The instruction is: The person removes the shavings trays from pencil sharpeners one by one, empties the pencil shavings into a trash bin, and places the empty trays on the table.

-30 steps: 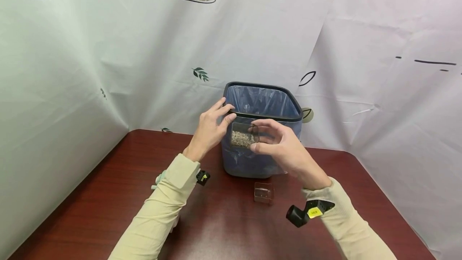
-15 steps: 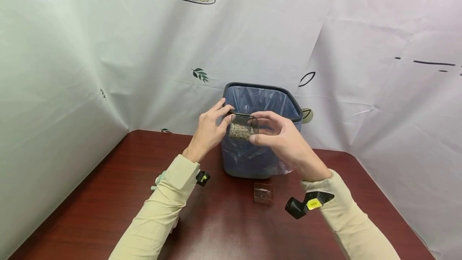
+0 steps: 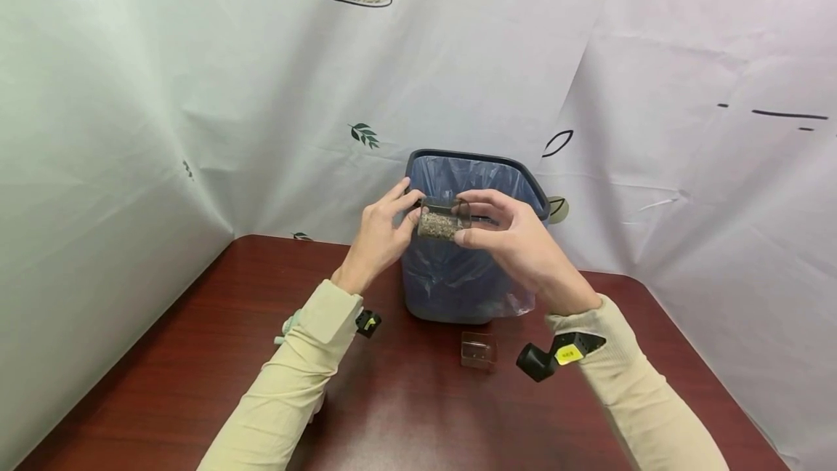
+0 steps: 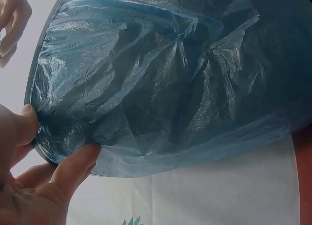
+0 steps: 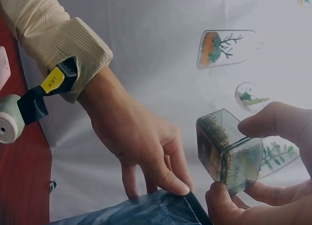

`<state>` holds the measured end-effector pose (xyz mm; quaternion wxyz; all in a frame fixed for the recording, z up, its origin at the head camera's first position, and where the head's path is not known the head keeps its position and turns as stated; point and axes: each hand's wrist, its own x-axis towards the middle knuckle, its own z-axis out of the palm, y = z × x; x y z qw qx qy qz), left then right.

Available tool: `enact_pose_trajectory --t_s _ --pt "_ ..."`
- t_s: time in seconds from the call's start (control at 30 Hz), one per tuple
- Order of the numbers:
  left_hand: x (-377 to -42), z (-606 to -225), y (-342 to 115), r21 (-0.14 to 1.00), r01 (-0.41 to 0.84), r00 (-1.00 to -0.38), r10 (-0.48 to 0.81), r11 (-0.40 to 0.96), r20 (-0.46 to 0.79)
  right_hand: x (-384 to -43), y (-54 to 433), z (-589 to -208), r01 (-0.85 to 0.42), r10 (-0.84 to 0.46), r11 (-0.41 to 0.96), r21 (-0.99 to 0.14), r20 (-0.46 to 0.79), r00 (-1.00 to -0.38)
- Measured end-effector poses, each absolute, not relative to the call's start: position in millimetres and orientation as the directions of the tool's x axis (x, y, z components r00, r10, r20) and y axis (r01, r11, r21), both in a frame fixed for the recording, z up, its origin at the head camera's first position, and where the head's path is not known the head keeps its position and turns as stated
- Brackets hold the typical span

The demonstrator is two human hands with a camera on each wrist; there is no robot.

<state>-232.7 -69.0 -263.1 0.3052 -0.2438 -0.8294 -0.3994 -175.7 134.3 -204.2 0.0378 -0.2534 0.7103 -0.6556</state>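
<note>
A blue-lined trash bin (image 3: 480, 157) with a dark rim stands toward the back of the table. My left hand (image 3: 379, 238) grips its left front corner, thumb on the near side and fingers over the rim; in the left wrist view the fingers press into the crinkled blue bag (image 4: 146, 79). Between thumb and fingers, my right hand (image 3: 516, 242) holds a small clear square container (image 5: 226, 152). Dry, tan-green flaky bits lie in its lower part. It is tilted and held up in front of the bin's front rim.
A second small clear plastic piece (image 3: 478, 349) lies on the red-brown table (image 3: 392, 413) before the bin. A pale green object (image 3: 290, 321) is partly hidden behind the left sleeve. White printed cloth (image 3: 261, 93) hangs around the table.
My right hand has raised the container from below the bin's front rim up to about rim height, and its tilt has altered. The left hand has stayed at the rim.
</note>
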Motion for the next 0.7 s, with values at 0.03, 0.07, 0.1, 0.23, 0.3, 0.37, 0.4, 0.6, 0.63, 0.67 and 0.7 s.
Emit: enact_pose_trajectory --t_s 0.03,0.07,0.1,0.23,0.3,0.37,0.4,0.6,0.63,0.67,0.7 --pt "-232.8 -263.1 -69.2 0.514 0.65 -0.693 0.159 0.56 0.703 -176.3 134.0 -203.8 -0.311 -0.411 -0.001 -0.951 0.283 -0.866" --pt "-233.0 -263.2 -69.3 0.514 0.651 -0.692 0.159 0.558 0.705 -176.9 133.8 -203.5 -0.31 -0.411 -0.009 -0.951 0.286 -0.865" --pt "-233.2 -263.2 -69.5 0.514 0.653 -0.69 0.157 0.556 0.706 -177.4 133.6 -203.2 -0.308 -0.411 -0.018 -0.951 0.288 -0.865" --pt "-233.1 -263.9 -69.7 0.522 0.652 -0.695 0.157 0.551 0.702 -178.8 132.9 -201.7 -0.297 -0.409 -0.04 -0.954 0.286 -0.867" --pt "-233.1 -264.2 -69.7 0.524 0.651 -0.696 0.158 0.548 0.7 -179.6 132.4 -200.6 -0.293 -0.407 -0.037 -0.955 0.282 -0.869" --pt "-233.0 -264.2 -69.6 0.529 0.649 -0.699 0.155 0.547 0.698 -181.2 131.9 -199.6 -0.296 -0.405 -0.028 -0.955 0.282 -0.87" --pt "-233.0 -264.2 -69.4 0.53 0.648 -0.7 0.154 0.547 0.697 -182.0 131.6 -198.9 -0.3 -0.405 -0.016 -0.954 0.28 -0.87" --pt "-231.8 -263.7 -68.9 0.532 0.644 -0.701 0.145 0.55 0.699 -191.4 130.3 -195.2 -0.291 -0.406 -0.007 -0.957 0.268 -0.874" --pt "-231.6 -263.7 -69.1 0.531 0.645 -0.7 0.145 0.549 0.7 -193.5 130.4 -194.7 -0.286 -0.406 -0.013 -0.958 0.266 -0.874" --pt "-231.5 -263.7 -69.3 0.532 0.645 -0.7 0.145 0.548 0.7 -195.4 130.7 -194.2 -0.283 -0.405 -0.013 -0.959 0.264 -0.875" --pt "-231.5 -263.8 -69.5 0.532 0.646 -0.699 0.145 0.547 0.7 -197.4 131.0 -193.8 -0.284 -0.404 -0.009 -0.959 0.263 -0.876"
